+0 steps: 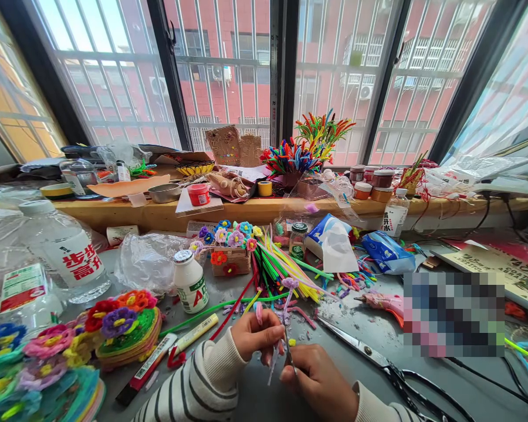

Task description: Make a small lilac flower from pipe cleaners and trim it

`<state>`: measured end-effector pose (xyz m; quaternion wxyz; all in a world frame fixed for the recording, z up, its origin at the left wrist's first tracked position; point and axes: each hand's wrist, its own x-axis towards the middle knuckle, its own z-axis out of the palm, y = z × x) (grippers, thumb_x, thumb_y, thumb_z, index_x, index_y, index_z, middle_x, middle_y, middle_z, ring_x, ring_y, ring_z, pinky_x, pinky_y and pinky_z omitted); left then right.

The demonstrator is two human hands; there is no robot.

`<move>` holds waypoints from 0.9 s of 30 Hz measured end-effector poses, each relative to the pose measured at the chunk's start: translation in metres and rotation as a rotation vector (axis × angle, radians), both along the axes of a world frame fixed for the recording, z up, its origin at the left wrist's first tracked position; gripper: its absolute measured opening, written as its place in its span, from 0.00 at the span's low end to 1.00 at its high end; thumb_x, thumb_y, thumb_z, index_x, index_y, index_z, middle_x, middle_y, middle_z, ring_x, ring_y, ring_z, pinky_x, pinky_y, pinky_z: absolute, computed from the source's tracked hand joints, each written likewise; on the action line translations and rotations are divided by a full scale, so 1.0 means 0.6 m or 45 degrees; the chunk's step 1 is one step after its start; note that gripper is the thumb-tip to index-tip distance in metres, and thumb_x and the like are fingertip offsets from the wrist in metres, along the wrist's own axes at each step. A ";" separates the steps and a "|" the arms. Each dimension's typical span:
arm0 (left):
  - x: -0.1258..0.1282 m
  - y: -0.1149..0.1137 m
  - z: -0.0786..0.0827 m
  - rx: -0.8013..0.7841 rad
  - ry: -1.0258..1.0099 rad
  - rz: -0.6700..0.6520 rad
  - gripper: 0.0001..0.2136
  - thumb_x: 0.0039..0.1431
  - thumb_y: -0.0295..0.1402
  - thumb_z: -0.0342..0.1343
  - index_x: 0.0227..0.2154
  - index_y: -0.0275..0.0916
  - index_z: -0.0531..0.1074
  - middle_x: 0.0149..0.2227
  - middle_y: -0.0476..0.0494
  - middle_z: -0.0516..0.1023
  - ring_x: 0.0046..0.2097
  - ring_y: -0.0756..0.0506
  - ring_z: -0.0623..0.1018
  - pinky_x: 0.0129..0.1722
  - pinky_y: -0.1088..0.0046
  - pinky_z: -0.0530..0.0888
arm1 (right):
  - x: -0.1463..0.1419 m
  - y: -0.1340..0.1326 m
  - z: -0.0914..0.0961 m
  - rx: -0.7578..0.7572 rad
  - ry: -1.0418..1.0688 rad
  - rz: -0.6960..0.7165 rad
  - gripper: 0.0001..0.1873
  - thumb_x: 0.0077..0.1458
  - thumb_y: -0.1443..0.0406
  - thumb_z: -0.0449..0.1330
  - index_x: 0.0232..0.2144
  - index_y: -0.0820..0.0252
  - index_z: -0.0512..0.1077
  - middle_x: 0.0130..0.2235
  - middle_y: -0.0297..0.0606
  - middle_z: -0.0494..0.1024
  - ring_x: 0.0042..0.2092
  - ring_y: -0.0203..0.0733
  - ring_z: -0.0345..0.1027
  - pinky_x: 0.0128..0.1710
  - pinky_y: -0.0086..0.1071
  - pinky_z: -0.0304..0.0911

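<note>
Near the front of the grey table, my left hand [260, 337] pinches a pale lilac pipe cleaner [273, 362] between thumb and fingers. One end hangs below the fingers, and a lilac fuzzy piece [290, 283] shows just beyond the hand. My right hand [319, 378] is closed around a thin metal tool [287, 346], whose slim blade points up beside the left fingertips; its exact kind is partly hidden by the fingers. A pink and bluish fuzzy bit [259, 312] sits at the left index finger. Large black-handled scissors [367, 350] lie to the right of my hands.
A bundle of pipe cleaners [275, 272] lies beyond my hands, beside a flower-covered box [231, 266]. Fuzzy flowers [118, 322], a white bottle [190, 284] and a glue stick [196, 332] are at left. A pink glue gun [387, 305] and tissue packs [387, 252] are at right.
</note>
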<state>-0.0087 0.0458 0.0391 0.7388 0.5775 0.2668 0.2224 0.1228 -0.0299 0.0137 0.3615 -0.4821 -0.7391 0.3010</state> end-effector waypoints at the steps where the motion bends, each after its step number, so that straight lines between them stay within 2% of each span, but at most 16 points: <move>1: 0.000 0.000 0.000 -0.005 0.001 -0.002 0.14 0.38 0.40 0.57 0.18 0.34 0.62 0.14 0.51 0.72 0.10 0.57 0.64 0.09 0.83 0.57 | 0.000 0.000 0.000 0.007 0.011 0.007 0.33 0.43 0.40 0.29 0.10 0.60 0.51 0.14 0.32 0.58 0.19 0.32 0.53 0.20 0.25 0.50; 6: 0.002 0.000 0.000 -0.035 -0.036 0.036 0.14 0.36 0.40 0.58 0.18 0.34 0.62 0.15 0.50 0.72 0.12 0.56 0.66 0.10 0.83 0.62 | -0.002 -0.003 0.003 0.030 0.062 0.047 0.34 0.44 0.41 0.28 0.11 0.61 0.54 0.16 0.32 0.58 0.20 0.32 0.53 0.21 0.25 0.49; 14: 0.000 -0.001 0.001 -0.135 -0.052 0.028 0.14 0.36 0.39 0.59 0.18 0.33 0.62 0.14 0.50 0.73 0.12 0.56 0.67 0.10 0.85 0.62 | -0.001 -0.002 0.007 0.003 0.020 0.044 0.33 0.43 0.41 0.29 0.09 0.61 0.49 0.14 0.31 0.55 0.19 0.31 0.51 0.21 0.26 0.48; 18: 0.001 -0.002 0.003 -0.163 -0.068 0.005 0.15 0.36 0.38 0.59 0.18 0.33 0.61 0.14 0.50 0.73 0.12 0.55 0.68 0.09 0.85 0.61 | 0.000 -0.001 0.001 0.037 0.018 0.034 0.32 0.45 0.42 0.30 0.09 0.60 0.48 0.14 0.31 0.54 0.19 0.31 0.50 0.20 0.26 0.46; 24: 0.001 -0.003 0.003 -0.208 -0.075 0.040 0.15 0.35 0.38 0.60 0.18 0.33 0.61 0.15 0.48 0.74 0.13 0.53 0.70 0.12 0.83 0.68 | 0.001 0.004 -0.010 0.052 -0.020 -0.002 0.31 0.46 0.43 0.33 0.09 0.60 0.48 0.13 0.30 0.54 0.19 0.31 0.50 0.20 0.26 0.46; 27: 0.000 -0.003 0.004 -0.193 -0.088 0.049 0.15 0.36 0.37 0.59 0.18 0.33 0.61 0.15 0.48 0.73 0.14 0.53 0.71 0.13 0.83 0.68 | 0.000 0.005 -0.011 0.029 -0.003 0.021 0.32 0.45 0.42 0.31 0.09 0.60 0.49 0.13 0.30 0.54 0.19 0.31 0.51 0.20 0.26 0.47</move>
